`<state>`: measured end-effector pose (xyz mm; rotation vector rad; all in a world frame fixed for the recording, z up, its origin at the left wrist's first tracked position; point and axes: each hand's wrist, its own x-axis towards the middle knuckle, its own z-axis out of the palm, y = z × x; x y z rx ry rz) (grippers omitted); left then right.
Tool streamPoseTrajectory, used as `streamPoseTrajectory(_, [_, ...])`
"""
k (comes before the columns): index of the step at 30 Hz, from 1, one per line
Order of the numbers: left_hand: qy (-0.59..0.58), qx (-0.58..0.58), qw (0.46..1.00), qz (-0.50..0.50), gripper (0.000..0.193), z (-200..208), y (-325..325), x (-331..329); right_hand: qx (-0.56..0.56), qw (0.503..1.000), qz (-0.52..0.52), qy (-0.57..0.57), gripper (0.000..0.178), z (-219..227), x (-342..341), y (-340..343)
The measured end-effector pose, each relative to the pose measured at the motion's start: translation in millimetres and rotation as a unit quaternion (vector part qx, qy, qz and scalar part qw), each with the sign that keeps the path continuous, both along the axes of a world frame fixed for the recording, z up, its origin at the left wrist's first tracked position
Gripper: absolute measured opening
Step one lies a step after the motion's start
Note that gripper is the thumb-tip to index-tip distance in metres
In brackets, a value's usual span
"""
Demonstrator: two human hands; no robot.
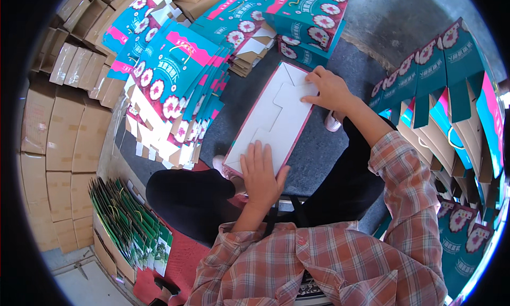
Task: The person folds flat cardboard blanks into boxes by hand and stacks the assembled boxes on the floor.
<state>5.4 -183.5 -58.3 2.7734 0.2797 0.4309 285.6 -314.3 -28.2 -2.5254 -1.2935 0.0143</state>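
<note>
A long cardboard carton [273,112] lies in front of me with its white bottom side up. Its bottom flaps are folded together, with a stepped seam running down the middle and thin dark red edges. My left hand [260,173] rests flat on the near end, fingers stretched out and thumb apart. At the far right edge, my right hand [332,91] touches the white bottom with bent fingers and thumb spread apart. What supports the carton is hidden beneath it.
Flat teal and pink printed cartons [175,67] are stacked to the left. Assembled teal boxes [308,19] stand ahead, and more rows of cartons [419,77] rise at right. Brown boxes [64,125] line the left side; green folded bags [133,221] lean at lower left.
</note>
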Motion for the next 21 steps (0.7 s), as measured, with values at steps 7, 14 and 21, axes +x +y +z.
streamPoseTrajectory(7, [0.000,-0.031,0.999,-0.027,0.075,-6,2,1,0.032,0.987,0.156,-0.022,0.045,-5,-7,4])
streamPoseTrajectory(14, [0.005,-0.015,0.999,-0.041,0.070,-4,3,6,0.035,0.975,0.216,-0.039,0.036,-13,-32,8])
streamPoseTrajectory(21, [0.023,-0.038,0.997,-0.071,0.063,-9,7,11,-0.006,0.974,0.218,-0.055,0.035,-27,-29,10])
